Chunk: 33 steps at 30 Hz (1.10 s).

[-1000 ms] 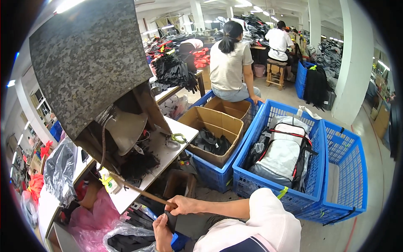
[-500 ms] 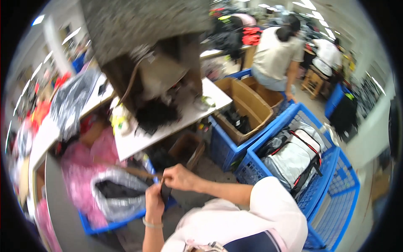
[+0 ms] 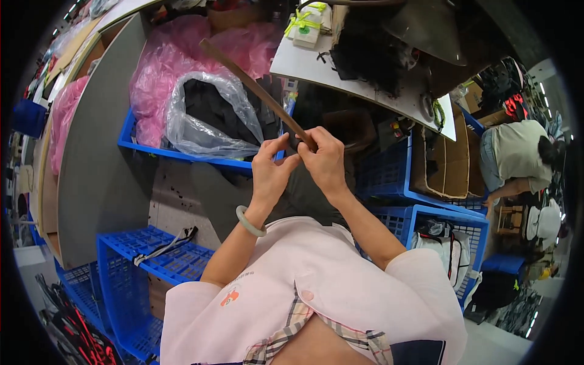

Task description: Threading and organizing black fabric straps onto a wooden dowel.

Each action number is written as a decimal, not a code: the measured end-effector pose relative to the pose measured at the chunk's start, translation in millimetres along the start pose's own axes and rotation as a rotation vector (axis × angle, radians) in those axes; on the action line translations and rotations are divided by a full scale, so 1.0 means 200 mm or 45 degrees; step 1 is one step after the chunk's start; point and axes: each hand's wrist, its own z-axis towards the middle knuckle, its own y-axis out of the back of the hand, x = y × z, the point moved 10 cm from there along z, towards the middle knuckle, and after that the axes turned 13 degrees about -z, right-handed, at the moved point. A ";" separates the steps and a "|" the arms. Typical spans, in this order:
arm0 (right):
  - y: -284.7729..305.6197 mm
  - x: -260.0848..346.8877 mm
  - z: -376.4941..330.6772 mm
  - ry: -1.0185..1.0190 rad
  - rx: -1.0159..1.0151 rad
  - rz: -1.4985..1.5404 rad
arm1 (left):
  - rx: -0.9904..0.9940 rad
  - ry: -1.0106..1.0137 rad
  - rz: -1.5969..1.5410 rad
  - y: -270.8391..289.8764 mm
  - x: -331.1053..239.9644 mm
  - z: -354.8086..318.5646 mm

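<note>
Standing behind the brown stick (image 3: 261, 95), a blue crate (image 3: 126, 135) holds a clear bag (image 3: 213, 144).

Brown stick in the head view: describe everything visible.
The brown stick is long, slim and fairly straight, one plain piece that looks like wood or bamboo. It slants from upper left to lower right in the picture, its blunt far end free and crossing in front of the pink plastic. The right hand grips the near end, partly covering it. The left hand is close beside that end; whether it touches is unclear.
</note>
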 end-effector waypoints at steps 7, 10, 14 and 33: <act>-0.03 0.06 0.06 0.080 0.040 -0.030 | 0.008 0.455 -0.671 -0.05 0.14 -0.01; -0.03 0.07 0.08 0.099 0.062 -0.034 | 0.009 0.434 -0.686 -0.05 0.11 0.01; -0.06 0.08 0.09 0.083 0.098 -0.027 | -0.178 0.176 -0.313 0.06 0.11 0.04; -0.58 -0.25 -0.17 -0.994 0.691 1.587 | -0.247 0.075 0.371 0.17 -0.01 0.05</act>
